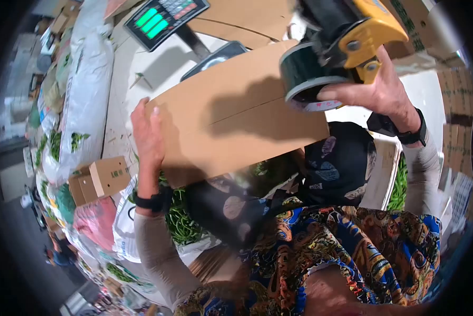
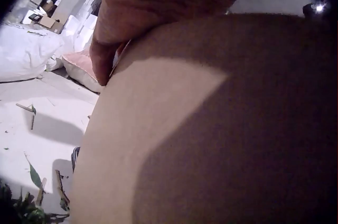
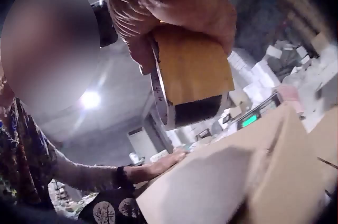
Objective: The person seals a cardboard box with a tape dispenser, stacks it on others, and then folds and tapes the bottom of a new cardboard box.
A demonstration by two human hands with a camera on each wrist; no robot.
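A brown cardboard box (image 1: 236,116) lies tilted over the person's lap, a thin seam line on its face. The left hand (image 1: 148,131) holds the box's left edge; in the left wrist view its fingers (image 2: 101,63) bend over the edge of the cardboard (image 2: 158,102). Above the box's right end, the right hand (image 1: 381,95) grips a yellow and black tape dispenser (image 1: 371,31) with a dark green tape roll (image 1: 307,71). In the right wrist view the right hand (image 3: 174,2) wraps round the dispenser's yellow body (image 3: 193,68), held off the box (image 3: 200,182).
A scale with a lit green display (image 1: 151,23) stands beyond the box. White sacks (image 1: 86,100), a pink bag (image 1: 95,222) and a small open carton (image 1: 109,176) are at the left. Green peppers (image 1: 183,218) lie below the box, others (image 1: 399,184) at the right.
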